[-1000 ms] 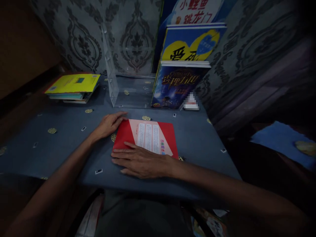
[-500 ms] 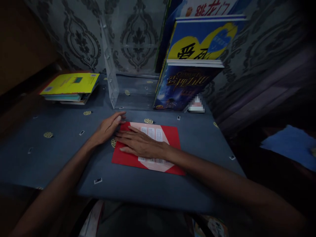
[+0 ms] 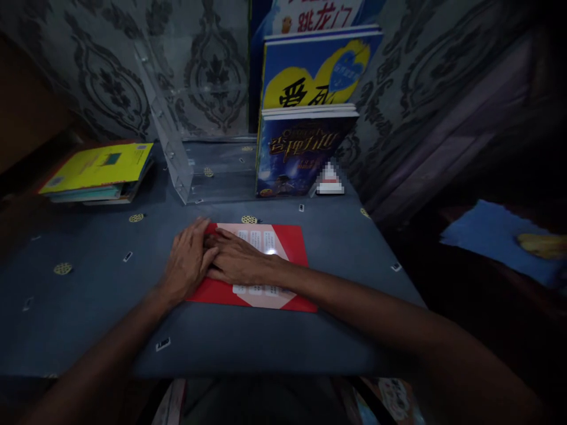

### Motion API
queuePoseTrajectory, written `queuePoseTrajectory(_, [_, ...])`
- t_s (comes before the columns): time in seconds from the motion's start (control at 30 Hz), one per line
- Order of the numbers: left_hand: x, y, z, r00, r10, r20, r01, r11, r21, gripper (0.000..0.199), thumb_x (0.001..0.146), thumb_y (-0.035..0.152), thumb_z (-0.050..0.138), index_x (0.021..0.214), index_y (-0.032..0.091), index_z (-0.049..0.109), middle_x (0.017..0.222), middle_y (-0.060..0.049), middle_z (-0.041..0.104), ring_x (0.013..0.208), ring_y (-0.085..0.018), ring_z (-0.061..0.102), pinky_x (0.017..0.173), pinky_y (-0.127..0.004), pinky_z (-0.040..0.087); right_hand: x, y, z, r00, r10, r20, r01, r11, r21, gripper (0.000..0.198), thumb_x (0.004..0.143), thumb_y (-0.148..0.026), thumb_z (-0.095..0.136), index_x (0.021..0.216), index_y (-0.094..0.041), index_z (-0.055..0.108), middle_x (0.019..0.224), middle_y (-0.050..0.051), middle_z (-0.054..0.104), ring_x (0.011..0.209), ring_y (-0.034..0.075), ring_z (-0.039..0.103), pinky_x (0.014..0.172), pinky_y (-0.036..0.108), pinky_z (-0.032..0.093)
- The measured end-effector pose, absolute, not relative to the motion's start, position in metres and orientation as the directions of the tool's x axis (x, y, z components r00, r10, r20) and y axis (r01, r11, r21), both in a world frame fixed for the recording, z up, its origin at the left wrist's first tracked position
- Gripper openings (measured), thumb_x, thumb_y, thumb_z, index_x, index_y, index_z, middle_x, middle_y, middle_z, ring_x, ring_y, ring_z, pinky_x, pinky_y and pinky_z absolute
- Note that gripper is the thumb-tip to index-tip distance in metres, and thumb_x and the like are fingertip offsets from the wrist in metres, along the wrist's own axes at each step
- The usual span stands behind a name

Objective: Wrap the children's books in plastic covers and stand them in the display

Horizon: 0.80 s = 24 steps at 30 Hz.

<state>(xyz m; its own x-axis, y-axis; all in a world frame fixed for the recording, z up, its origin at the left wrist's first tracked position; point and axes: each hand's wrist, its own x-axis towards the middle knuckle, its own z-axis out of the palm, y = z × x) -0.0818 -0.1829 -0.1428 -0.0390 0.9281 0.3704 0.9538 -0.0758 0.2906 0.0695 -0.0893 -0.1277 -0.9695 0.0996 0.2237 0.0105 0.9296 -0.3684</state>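
A thin red book or booklet (image 3: 290,236), with a pink middle and small white text boxes, lies flat on the table. Stretched across its left part is my right hand (image 3: 234,260), palm down, fingers pointing left. My left hand (image 3: 188,257) rests along the book's left edge, its fingers extended away from me. The two hands touch, and the right fingertips are partly hidden by the left hand. Neither hand grips anything; both look flat and open. The hands and right forearm cover much of the book's left and middle area.
A clear plastic rack (image 3: 172,141) stands at the back, holding a dark blue book (image 3: 296,153) and a blue-and-yellow book (image 3: 305,71) on its right side. Several books, topped by a yellow book (image 3: 100,168), are stacked at left. A patterned cloth (image 3: 110,313) covers the table.
My left hand has come onto the book's left edge, against my right fingers, from just beyond it. The view has shifted right, so things appear farther left.
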Motion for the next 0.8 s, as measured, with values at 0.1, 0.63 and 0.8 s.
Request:
queuePoseTrajectory(0.1, [-0.082, -0.183, -0.142, -0.056, 0.933, 0.356, 0.966, -0.039, 0.255, 0.056, 0.100, 0.044, 0.041, 0.150, 0.017, 0.037, 0.145, -0.018, 0.056, 0.133, -0.034, 0.053, 0.110, -0.053, 0.040, 0.071, -0.088, -0.130, -0.962, 0.156, 0.224, 0.058, 0.919, -0.389, 0.036, 0.100, -0.040, 0.058, 0.127, -0.017, 0.066, 0.145, 0.012, 0.061, 0.143, 0.025, 0.047, 0.128, 0.050, 0.022])
queuePoseTrajectory(0.63, [-0.080, -0.182, -0.143, 0.016, 0.949, 0.315, 0.987, -0.066, 0.148, 0.058, 0.105, 0.053, 0.030, 0.144, 0.014, 0.043, 0.138, -0.021, 0.063, 0.124, -0.034, 0.061, 0.110, -0.053, 0.040, 0.123, -0.064, -0.134, -0.944, 0.323, 0.068, 0.264, 0.864, -0.429, 0.081, 0.100, -0.061, 0.048, 0.159, -0.007, 0.029, 0.167, 0.021, 0.023, 0.158, 0.028, 0.016, 0.130, 0.050, 0.013])
queuePoseTrajectory(0.8, [-0.077, -0.182, -0.137, -0.006, 0.957, 0.291, 0.987, -0.041, 0.156, 0.051, 0.104, 0.048, 0.035, 0.143, 0.017, 0.046, 0.139, -0.018, 0.063, 0.123, -0.033, 0.062, 0.109, -0.053, 0.040, 0.164, -0.057, -0.137, -0.923, 0.382, 0.054, 0.324, 0.844, -0.428, 0.081, 0.102, -0.062, 0.043, 0.161, -0.010, 0.023, 0.169, 0.018, 0.020, 0.158, 0.026, 0.014, 0.130, 0.050, 0.012])
